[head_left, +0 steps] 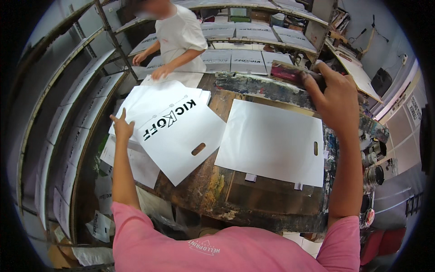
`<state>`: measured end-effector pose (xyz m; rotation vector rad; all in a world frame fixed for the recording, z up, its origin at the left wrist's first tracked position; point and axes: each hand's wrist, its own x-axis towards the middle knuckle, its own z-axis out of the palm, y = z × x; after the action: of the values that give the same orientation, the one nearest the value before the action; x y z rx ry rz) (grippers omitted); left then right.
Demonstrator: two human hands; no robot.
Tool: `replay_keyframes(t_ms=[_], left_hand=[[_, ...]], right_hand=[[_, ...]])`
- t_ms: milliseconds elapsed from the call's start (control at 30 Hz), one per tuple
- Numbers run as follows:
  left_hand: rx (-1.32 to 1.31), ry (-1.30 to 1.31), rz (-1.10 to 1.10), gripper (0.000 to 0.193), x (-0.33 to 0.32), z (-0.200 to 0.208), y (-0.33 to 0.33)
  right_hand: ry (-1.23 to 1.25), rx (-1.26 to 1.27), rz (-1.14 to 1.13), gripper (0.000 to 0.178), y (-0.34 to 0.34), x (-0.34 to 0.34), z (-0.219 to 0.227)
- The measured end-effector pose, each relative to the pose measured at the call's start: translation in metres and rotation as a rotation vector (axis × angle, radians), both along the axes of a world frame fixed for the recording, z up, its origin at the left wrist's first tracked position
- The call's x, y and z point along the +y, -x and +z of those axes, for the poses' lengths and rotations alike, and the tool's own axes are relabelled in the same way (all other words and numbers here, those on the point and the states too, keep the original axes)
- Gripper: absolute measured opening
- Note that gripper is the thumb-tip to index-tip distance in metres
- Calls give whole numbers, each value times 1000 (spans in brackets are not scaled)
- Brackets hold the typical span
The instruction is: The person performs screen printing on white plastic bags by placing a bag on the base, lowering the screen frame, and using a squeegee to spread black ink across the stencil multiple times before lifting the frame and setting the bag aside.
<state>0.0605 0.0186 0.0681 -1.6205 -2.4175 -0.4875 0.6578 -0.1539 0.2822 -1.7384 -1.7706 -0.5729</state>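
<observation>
My left hand [122, 127], thumb and index finger apart, is at the left edge of a pile of white bags; whether it presses on them I cannot tell. The top bag [186, 140] has black lettering and a cut-out handle slot, and lies askew. Beside it a blank white bag [272, 138] lies flat on the board, its slot to the right. Raised at the right, my right hand [335, 97] is closed around an ink-stained wooden squeegee [290, 73]. Just below it runs the paint-crusted edge of a screen frame [258, 88].
Across the worn wooden table [199, 190] a person in a white shirt [181, 38] reaches toward the pile. Racks [84, 131] with printed bags stand at left and behind. Ink cans [372, 176] sit on the right, small tabs [250, 177] at the board's near side.
</observation>
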Motion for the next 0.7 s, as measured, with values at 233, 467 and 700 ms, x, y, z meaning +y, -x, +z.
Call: replay_keyframes(t_ms=[233, 467, 700], left_hand=[[-1857, 220, -1311, 110, -191, 15, -274], [-2334, 367, -324, 122, -275, -48, -298], [-2213, 449, -86, 120, -268, -126, -292]], right_hand=[[57, -32, 27, 79, 13, -39, -54], [569, -65, 225, 36, 10, -120, -210], [694, 121, 279, 39, 23, -119, -280]])
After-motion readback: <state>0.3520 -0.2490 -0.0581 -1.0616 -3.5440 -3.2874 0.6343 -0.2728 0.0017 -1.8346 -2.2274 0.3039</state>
